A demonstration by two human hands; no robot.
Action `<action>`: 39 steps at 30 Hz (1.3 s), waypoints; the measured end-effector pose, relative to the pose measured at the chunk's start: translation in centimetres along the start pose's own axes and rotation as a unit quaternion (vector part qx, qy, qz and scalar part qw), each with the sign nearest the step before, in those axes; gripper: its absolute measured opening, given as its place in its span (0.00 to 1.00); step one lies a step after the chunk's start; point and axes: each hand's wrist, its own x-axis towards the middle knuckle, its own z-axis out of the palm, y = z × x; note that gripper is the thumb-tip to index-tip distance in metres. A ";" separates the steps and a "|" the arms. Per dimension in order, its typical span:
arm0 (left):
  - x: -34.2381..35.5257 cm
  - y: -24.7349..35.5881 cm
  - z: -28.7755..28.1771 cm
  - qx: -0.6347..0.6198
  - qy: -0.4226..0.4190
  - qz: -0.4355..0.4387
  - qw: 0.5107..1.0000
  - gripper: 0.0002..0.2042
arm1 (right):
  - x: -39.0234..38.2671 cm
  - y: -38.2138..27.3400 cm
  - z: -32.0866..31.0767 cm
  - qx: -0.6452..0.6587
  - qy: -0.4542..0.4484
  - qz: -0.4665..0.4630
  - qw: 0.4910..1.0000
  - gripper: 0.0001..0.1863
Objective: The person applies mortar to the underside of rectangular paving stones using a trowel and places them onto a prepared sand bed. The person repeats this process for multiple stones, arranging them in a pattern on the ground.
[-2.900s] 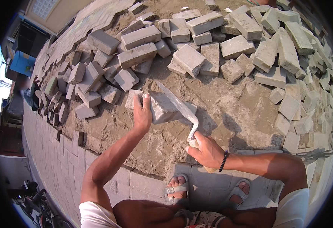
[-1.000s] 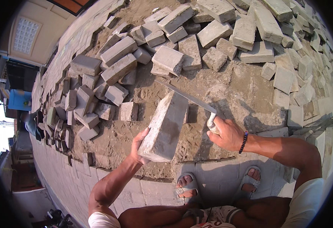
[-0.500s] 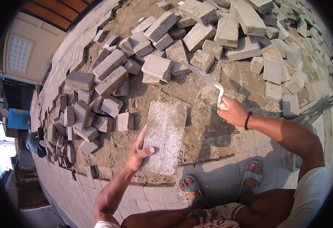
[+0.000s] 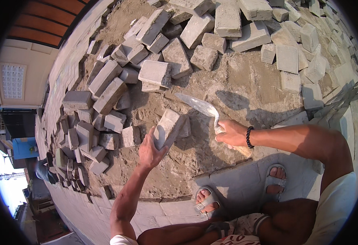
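Observation:
My left hand (image 4: 149, 152) grips a grey paving block (image 4: 168, 128) by its lower end and holds it tilted on edge over the sandy bed (image 4: 228, 98). My right hand (image 4: 232, 134) is closed on the handle of a metal trowel (image 4: 199, 107). The trowel's pointed blade reaches up and left, just above the block's upper end. A dark bead bracelet sits on my right wrist. My two sandalled feet (image 4: 240, 190) rest on laid pavers below.
Loose grey paving blocks lie in heaps at the left (image 4: 93, 122) and across the top (image 4: 211, 28). Laid pavers (image 4: 236, 183) border the sand at the bottom and along the left strip. A building wall (image 4: 19, 77) stands far left.
The block lay flat under my left hand half a second ago; now it is tipped up on edge. The trowel has swung down and left toward the block.

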 end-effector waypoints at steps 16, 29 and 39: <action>-0.4 -1.9 2.5 0.057 0.047 0.021 0.997 0.45 | 5.2 -0.4 2.8 -0.061 -0.059 0.038 0.996 0.17; -0.4 -1.1 2.4 0.065 0.025 -0.007 0.998 0.43 | 6.9 -0.3 2.0 -0.092 -0.085 0.092 0.988 0.23; -1.0 -1.6 2.2 0.087 0.015 -0.021 0.996 0.47 | 4.6 -2.9 3.8 -0.060 -0.049 0.001 0.997 0.20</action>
